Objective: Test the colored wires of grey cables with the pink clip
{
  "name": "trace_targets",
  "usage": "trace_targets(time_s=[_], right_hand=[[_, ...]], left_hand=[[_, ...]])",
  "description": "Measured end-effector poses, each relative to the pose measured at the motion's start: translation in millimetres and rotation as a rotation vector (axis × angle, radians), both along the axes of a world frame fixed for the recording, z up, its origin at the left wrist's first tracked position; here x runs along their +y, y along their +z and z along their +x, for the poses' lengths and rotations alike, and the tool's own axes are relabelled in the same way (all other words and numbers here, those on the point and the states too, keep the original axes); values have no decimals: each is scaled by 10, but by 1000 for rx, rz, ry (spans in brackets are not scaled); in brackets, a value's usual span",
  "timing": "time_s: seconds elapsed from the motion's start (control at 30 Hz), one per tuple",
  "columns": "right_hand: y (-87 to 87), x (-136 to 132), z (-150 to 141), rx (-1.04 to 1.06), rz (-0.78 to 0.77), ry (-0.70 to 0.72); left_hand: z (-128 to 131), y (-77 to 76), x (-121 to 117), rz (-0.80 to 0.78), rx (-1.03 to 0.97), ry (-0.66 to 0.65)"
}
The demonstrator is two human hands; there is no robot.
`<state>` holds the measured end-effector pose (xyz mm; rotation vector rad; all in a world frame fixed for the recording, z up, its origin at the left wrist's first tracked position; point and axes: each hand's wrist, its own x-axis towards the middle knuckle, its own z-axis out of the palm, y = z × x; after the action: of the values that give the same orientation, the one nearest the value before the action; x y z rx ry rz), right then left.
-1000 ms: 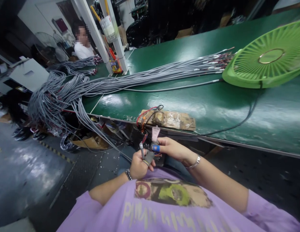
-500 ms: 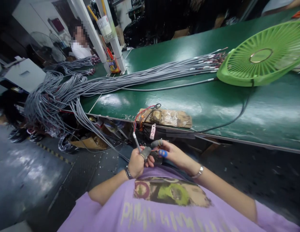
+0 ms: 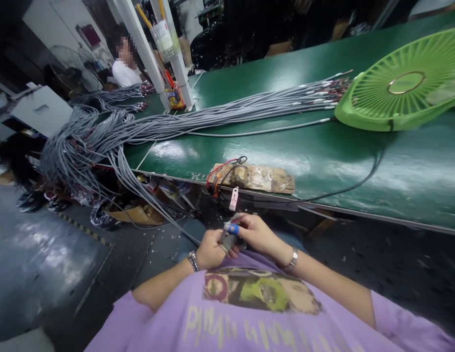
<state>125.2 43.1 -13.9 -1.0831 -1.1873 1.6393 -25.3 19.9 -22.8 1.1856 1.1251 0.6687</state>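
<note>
In the head view both my hands meet in front of my lap, below the bench edge. My left hand point(image 3: 212, 248) is closed around the end of a grey cable point(image 3: 191, 236), which runs up left to the large bundle. Close against it, my right hand point(image 3: 257, 234) pinches at the same cable end, with blue tape on a finger. Grey covers wrap some fingertips. The thin wires at the cable's end are mostly hidden by my fingers. Just beyond the hands, a small pinkish tag point(image 3: 234, 199) hangs from a wooden block point(image 3: 266, 180) with red and black leads.
Many grey cables point(image 3: 213, 113) lie along the green bench point(image 3: 315, 151) and spill over its left edge. A green fan point(image 3: 407, 83) stands at the right, its black cord point(image 3: 363, 178) trailing forward. A white post point(image 3: 148, 58) rises behind. A person point(image 3: 125, 71) is at the far left.
The cable end with its white sleeve and red wires, which stood up beside the wooden block, has come down between my hands. My right hand has moved left onto it.
</note>
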Motion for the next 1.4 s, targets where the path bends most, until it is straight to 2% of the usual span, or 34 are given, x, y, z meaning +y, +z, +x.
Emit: trace_targets(time_s=[0.1,0.2,0.33,0.5,0.67,0.93,1.2,1.4], right_hand=[[-26,-1,-2,17,-6,-13],[-37,-17,-5,72,-25,-20],[-43,-21,-6,58,-30,-63],[-74,-5,9,55,-24,-48],[-75,-6,31,17,-4,-54],[94,50,34,77,-81,10],[2,76,3,193,-233,25],[2,77,32,210,-247,52]], left_hand=[[53,-17,4,-102,-147,159],[97,-21,13,-156,-224,260],[119,-11,15,-181,-244,315],[124,1,25,-156,-228,349],[110,14,35,-125,-199,348],[77,18,21,-67,-140,235],[52,-46,3,-74,-156,177],[32,-36,5,-78,-136,146]])
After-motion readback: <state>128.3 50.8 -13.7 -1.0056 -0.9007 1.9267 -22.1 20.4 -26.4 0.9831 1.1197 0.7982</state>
